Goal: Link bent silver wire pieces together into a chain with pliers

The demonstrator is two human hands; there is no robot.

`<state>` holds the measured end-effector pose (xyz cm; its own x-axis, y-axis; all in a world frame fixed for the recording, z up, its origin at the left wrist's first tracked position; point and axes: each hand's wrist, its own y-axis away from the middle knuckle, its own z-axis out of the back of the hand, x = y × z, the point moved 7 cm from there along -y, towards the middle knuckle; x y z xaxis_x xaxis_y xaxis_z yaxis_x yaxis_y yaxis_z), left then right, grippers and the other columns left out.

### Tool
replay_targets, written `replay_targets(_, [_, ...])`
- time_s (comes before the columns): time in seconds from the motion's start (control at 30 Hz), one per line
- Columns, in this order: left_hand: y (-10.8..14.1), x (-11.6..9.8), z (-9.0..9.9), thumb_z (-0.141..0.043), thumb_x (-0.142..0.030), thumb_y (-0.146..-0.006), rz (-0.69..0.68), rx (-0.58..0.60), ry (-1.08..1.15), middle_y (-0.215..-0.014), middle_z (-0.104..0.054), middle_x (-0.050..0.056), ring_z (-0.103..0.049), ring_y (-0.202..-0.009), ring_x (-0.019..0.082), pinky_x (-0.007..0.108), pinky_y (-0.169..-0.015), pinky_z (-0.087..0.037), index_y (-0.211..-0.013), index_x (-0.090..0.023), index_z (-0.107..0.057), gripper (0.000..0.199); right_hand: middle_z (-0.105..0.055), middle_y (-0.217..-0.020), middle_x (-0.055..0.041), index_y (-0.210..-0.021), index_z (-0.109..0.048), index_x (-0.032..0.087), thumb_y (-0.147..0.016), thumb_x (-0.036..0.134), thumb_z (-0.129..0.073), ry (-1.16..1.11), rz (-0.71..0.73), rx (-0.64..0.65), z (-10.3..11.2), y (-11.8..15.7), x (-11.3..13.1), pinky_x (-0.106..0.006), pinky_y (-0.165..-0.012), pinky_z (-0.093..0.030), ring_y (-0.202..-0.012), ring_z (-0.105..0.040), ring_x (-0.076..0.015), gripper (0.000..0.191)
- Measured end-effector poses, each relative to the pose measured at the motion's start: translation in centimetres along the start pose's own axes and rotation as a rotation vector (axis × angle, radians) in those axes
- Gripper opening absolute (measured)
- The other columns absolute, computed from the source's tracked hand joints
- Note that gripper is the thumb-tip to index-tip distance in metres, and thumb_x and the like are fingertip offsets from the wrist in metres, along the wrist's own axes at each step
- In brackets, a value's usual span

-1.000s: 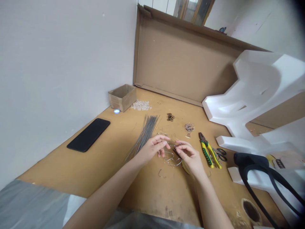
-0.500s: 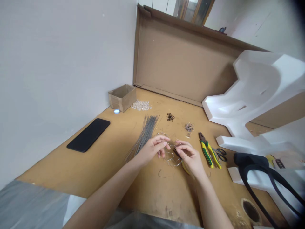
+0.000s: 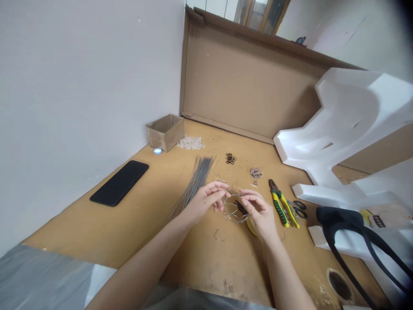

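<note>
An oval loop of bright steel wire (image 3: 235, 209) sits between the hands, held above the tan wooden surface (image 3: 80, 224), its long axis running roughly side to side. The left hand (image 3: 204, 202) has its fingers (image 3: 220, 188) curled narrowly at the loop's left rim, holding it there. The right hand (image 3: 260, 213) closes around small yellow-handled pliers (image 3: 252, 228), whose dark tips (image 3: 240, 207) point up and left into the loop (exact contact is hard to make out).

Left of the left hand, a bundle of thin grey steel rods (image 3: 197, 185) points up and right. Right of the right hand lie green-and-yellow combination pliers (image 3: 280, 207) and black-handled scissors (image 3: 299, 209). Farther off are a small heap of wire rings (image 3: 256, 172), a cluster of black rubber rings (image 3: 230, 158) and clear beads (image 3: 190, 143) beside an open cardboard box (image 3: 165, 132). A black tag (image 3: 379, 221) at right bears lettering too small to read.
</note>
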<state>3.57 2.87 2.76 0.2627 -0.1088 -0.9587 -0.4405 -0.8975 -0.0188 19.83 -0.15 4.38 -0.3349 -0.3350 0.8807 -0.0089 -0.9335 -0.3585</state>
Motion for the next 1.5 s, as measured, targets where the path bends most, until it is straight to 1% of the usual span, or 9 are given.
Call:
replay_targets(0.2, [0.1, -0.3, 0.0, -0.053, -0.029, -0.079, -0.052, 0.0, -0.017, -0.097, -0.059, 0.005, -0.052, -0.051, 0.005, 0.02, -0.049, -0.039, -0.1, -0.017, -0.051, 0.024, -0.062, -0.1, -0.0072, -0.083, -0.065, 0.023, -0.08, 0.026, -0.059, 0.091, 0.091, -0.052, 0.4, 0.2, 0.9, -0.038, -0.082, -0.045, -0.094, -0.058, -0.0208, 0.007])
replay_targets(0.37, [0.2, -0.4, -0.1, -0.05, -0.022, -0.081, -0.147, 0.012, -0.118, -0.074, -0.059, 0.001, -0.056, -0.062, 0.01, 0.021, -0.056, -0.042, -0.1, -0.018, -0.048, 0.019, -0.062, -0.098, -0.0072, -0.083, -0.065, 0.023, -0.08, 0.024, -0.058, 0.116, 0.106, -0.097, 0.6, 0.2, 0.8, -0.037, -0.079, -0.046, -0.092, -0.058, -0.0203, 0.007])
replay_targets(0.47, [0.5, -0.6, -0.5, -0.047, -0.019, -0.082, -0.192, 0.004, -0.216, -0.095, -0.061, 0.006, -0.061, -0.074, 0.012, 0.022, -0.06, -0.045, -0.103, -0.018, -0.046, 0.021, -0.063, -0.098, -0.0071, -0.083, -0.065, 0.023, -0.08, 0.024, -0.058, 0.131, 0.107, -0.102, 0.5, 0.1, 0.7, -0.035, -0.077, -0.047, -0.092, -0.059, -0.02, 0.008])
replay_targets(0.57, [1.0, -1.2, -1.3, -0.042, -0.015, -0.083, -0.305, 0.028, -0.413, -0.118, -0.053, 0.01, -0.062, -0.092, 0.017, 0.025, -0.068, -0.048, -0.113, -0.021, -0.041, 0.031, -0.063, -0.098, -0.007, -0.083, -0.065, 0.023, -0.08, 0.024, -0.058, 0.146, 0.122, -0.089, 0.4, 0.1, 0.7, -0.034, -0.076, -0.047, -0.092, -0.059, -0.0198, 0.008])
replay_targets(0.67, [1.7, -1.8, -2.7, -0.036, -0.011, -0.083, -0.465, 0.114, -0.692, -0.122, -0.052, 0.009, -0.056, -0.105, 0.018, 0.031, -0.08, -0.048, -0.125, -0.023, -0.034, 0.044, -0.063, -0.098, -0.0066, -0.083, -0.065, 0.023, -0.08, 0.025, -0.059, 0.157, 0.123, -0.084, 0.3, 0.1, 0.7, -0.034, -0.076, -0.047, -0.091, -0.059, -0.0197, 0.008])
replay_targets(0.77, [2.0, -1.9, -3.3, -0.032, -0.008, -0.083, -0.561, 0.138, -0.843, -0.128, -0.046, 0.01, -0.054, -0.107, 0.017, 0.034, -0.089, -0.044, -0.13, -0.022, -0.029, 0.049, -0.063, -0.098, -0.0064, -0.083, -0.065, 0.023, -0.08, 0.025, -0.058, 0.164, 0.111, -0.087, 0.3, 0.1, 0.7, -0.035, -0.076, -0.047, -0.091, -0.059, -0.02, 0.008])
replay_targets(1.07, [1.7, -1.3, -3.3, -0.03, -0.01, -0.087, -0.534, 0.127, -0.937, -0.132, -0.04, 0.009, -0.045, -0.118, 0.019, 0.036, -0.098, -0.041, -0.13, -0.022, -0.032, 0.045, -0.063, -0.098, -0.007, -0.082, -0.065, 0.023, -0.08, 0.026, -0.058, 0.182, 0.116, -0.088, 0.3, 0.1, 0.8, -0.036, -0.075, -0.048, -0.09, -0.058, -0.0205, 0.008])
replay_targets(1.23, [1.9, -1.4, -3.2, -0.029, -0.009, -0.087, -0.552, 0.092, -0.933, -0.132, -0.04, 0.009, -0.044, -0.118, 0.018, 0.035, -0.097, -0.042, -0.129, -0.022, -0.033, 0.045, -0.062, -0.098, -0.0067, -0.085, -0.065, 0.023, -0.081, 0.025, -0.057, 0.168, 0.106, -0.084, 0.2, 0.1, 0.6, -0.035, -0.075, -0.048, -0.09, -0.058, -0.0195, 0.009])
replay_targets(1.5, [2.2, -1.5, -3.6, -0.031, -0.004, -0.081, -0.577, 0.131, -0.974, -0.135, -0.037, 0.009, -0.04, -0.122, 0.019, 0.036, -0.098, -0.04, -0.132, -0.022, -0.029, 0.054, -0.063, -0.096, -0.0068, -0.086, -0.066, 0.023, -0.081, 0.029, -0.056, 0.161, 0.105, -0.101, 0.4, 0.1, 0.6, -0.036, -0.076, -0.048, -0.09, -0.059, -0.0203, 0.012])
